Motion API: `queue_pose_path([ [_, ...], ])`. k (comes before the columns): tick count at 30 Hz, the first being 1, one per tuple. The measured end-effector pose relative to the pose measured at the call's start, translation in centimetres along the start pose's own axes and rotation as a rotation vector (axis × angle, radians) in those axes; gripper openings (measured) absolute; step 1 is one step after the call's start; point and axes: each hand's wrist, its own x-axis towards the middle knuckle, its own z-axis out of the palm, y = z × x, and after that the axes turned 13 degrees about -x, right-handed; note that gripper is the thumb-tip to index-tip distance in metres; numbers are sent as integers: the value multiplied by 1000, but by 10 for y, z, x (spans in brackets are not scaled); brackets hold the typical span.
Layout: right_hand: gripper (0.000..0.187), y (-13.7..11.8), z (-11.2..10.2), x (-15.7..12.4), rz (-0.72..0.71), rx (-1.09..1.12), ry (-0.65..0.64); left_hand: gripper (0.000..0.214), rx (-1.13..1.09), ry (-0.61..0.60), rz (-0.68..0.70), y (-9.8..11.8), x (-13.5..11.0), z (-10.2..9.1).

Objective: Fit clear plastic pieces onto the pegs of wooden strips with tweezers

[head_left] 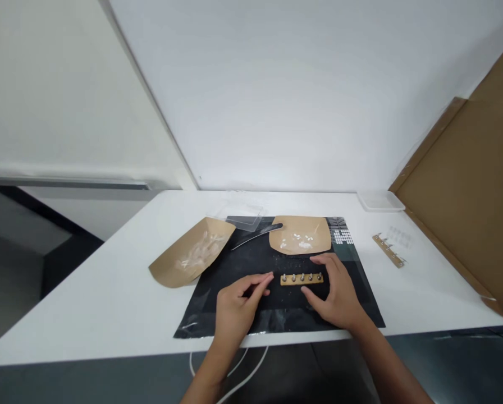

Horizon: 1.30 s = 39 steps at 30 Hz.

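Both hands open, nothing gripped. Wooden strip (302,279) with five bolts lies on black mat (277,321), between the hands: left hand (234,310) just beside its left end, right hand (336,294) at its right end, contact unclear. Kraft tray (301,227) with white bits (304,244) lies just beyond. Second bolted strip (388,251) on table (108,317), right of mat.

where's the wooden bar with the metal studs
In the head view, the wooden bar lies on the black mat between the person's left hand and right hand, just nearer the person than the kraft paper sheet.
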Motion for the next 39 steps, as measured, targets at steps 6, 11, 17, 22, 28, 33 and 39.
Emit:
queue_pose_path([
  [6, 18, 15, -3, -4, 150, 78, 202, 17, 55, 12, 77, -3, -1, 1],
  [11, 31, 27, -2, -9, 413, 169, 284, 24, 126, 16, 179, -9, -2, 0],
  [17, 39, 31, -1, -12, 530, 289, 302, 35, 132, 10, 188, -12, -1, 1],
  [22, 45, 32, 2, -11, 537, 343, 249, 39, 90, 33, 162, -11, 0, 1],
  [28, 54, 34, 5, -10, 615, 349, 223, 21, 143, -31, 245, -7, 5, -4],
  [33, 54, 30, 2, -8, 675, 322, 190, 17, 198, -11, 282, -3, 5, -4],
  [39, 57, 29, 1, -8, 680, 335, 166, 25, 193, 34, 305, -3, 3, -1],
])
